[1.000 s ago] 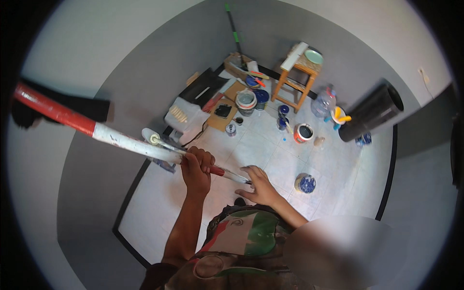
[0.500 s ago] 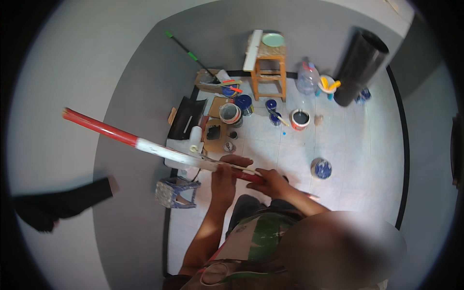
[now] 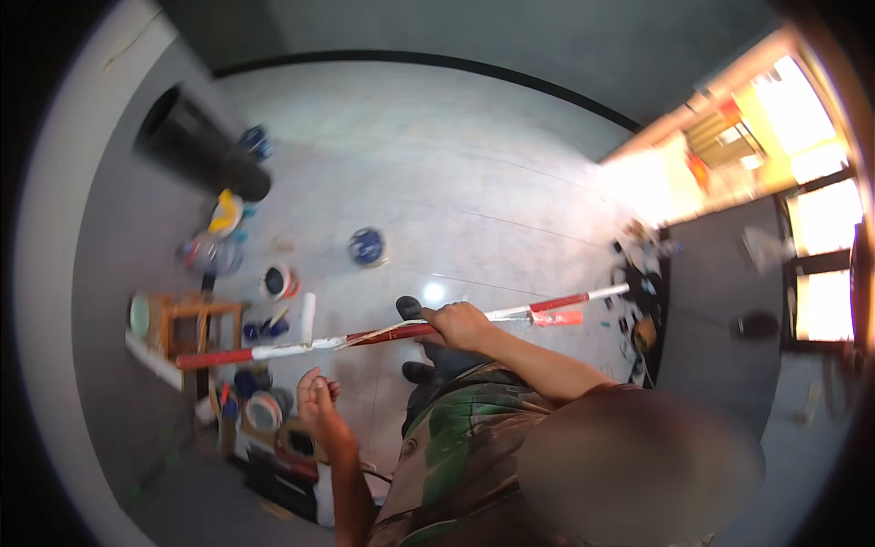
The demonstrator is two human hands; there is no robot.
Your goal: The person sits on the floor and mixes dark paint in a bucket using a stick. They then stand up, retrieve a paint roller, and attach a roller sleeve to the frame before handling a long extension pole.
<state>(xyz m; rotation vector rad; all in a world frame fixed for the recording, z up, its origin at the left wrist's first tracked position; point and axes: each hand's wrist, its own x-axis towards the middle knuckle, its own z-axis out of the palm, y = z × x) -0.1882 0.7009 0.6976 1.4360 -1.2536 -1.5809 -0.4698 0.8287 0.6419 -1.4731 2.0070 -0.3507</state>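
Observation:
A long red-and-white banded pole (image 3: 383, 335) lies across in front of me, from the stool side on the left toward the right wall. My right hand (image 3: 462, 325) is wrapped around its middle. Alongside the pole is a paint roller with a white sleeve (image 3: 308, 316); its thin frame also passes into my right hand. Beyond that hand a bright red-orange piece (image 3: 557, 318) sits close under the pole; whether it belongs to the roller I cannot tell. My left hand (image 3: 324, 406) is below the pole, apart from it, fingers loosely curled and holding nothing visible.
A wooden stool (image 3: 196, 321), paint pots (image 3: 279, 281), a water bottle (image 3: 211, 252) and a black tube (image 3: 205, 146) stand on the left. A blue-stained can (image 3: 367, 247) stands on the tiled floor. Small clutter (image 3: 643, 314) lines the right wall, below a bright opening.
My view has swung to the right, bringing in the bright opening. The left hand has come off the pole, while the right hand still grips it.

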